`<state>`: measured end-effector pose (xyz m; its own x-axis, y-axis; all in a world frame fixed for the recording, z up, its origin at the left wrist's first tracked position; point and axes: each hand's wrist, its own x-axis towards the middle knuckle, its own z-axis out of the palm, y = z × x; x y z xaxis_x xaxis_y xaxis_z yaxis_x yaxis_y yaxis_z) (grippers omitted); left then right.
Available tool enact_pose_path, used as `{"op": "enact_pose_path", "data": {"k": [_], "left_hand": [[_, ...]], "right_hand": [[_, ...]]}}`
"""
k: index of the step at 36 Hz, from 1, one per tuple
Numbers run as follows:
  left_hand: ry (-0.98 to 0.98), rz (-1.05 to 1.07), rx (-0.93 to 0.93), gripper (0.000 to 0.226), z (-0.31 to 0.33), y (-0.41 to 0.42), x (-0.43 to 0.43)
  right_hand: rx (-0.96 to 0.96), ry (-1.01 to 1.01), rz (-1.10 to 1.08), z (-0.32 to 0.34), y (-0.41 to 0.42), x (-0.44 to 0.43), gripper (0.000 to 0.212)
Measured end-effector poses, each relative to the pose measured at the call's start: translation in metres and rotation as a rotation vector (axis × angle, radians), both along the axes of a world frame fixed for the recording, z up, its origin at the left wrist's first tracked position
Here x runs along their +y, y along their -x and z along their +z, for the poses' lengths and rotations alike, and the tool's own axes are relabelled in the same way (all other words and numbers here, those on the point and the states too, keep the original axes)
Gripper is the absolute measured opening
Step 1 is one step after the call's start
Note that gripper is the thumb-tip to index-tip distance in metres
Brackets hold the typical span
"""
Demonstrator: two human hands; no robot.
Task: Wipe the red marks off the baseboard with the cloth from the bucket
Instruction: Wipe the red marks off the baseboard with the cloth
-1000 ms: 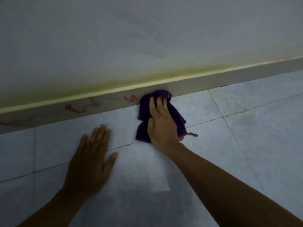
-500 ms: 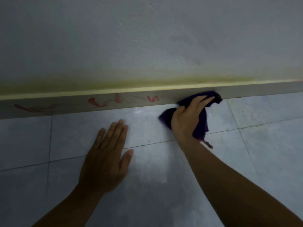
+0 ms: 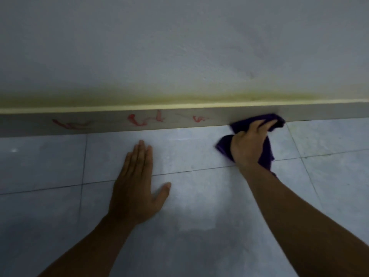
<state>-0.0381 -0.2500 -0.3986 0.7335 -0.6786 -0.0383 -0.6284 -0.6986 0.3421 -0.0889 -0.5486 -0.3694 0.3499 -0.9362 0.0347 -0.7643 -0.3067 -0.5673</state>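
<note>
A pale baseboard (image 3: 319, 113) runs across the foot of the wall. Red marks (image 3: 139, 119) are scrawled on its left and middle stretch, with a smaller squiggle (image 3: 198, 118) nearer the cloth. My right hand (image 3: 249, 144) is shut on a crumpled purple cloth (image 3: 265, 119) and presses it against the baseboard, right of the red marks. My left hand (image 3: 137, 186) lies flat on the floor, fingers together, holding nothing. The bucket is out of view.
Grey floor tiles (image 3: 199, 216) with dark grout lines fill the lower half. The wall (image 3: 179, 47) above the baseboard is pale, with a yellowish stain along its bottom edge.
My right hand has carried the cloth rightward along the baseboard, away from the small red squiggle. The view has shifted, so more red marks show at the left. My left hand stays planted.
</note>
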Motion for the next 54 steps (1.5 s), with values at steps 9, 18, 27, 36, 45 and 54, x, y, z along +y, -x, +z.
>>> {"op": "enact_pose_path", "data": {"k": [9,18,27,36,45,54], "left_hand": [[-0.081,0.049,-0.049,0.090,0.005,-0.019,0.080],[-0.086,0.034,-0.063,0.088,0.004,-0.021,0.081],[-0.076,0.051,-0.081,0.088,0.004,-0.020,0.076],[-0.096,0.045,-0.085,0.088,0.005,-0.020,0.077],[-0.074,0.051,-0.060,0.092,0.005,-0.022,0.080],[-0.051,0.036,-0.012,0.093,0.003,-0.025,0.080]], "right_hand": [[0.227,0.160,0.407,-0.003,-0.027,0.094,0.062],[0.121,0.032,0.659,0.000,-0.044,0.174,0.083],[0.176,-0.041,0.070,0.006,-0.022,0.035,0.072],[0.221,0.118,0.552,-0.004,-0.058,0.199,0.083],[0.316,0.054,0.254,0.006,-0.014,0.061,0.082],[0.382,0.018,0.284,0.009,-0.019,0.075,0.066]]}}
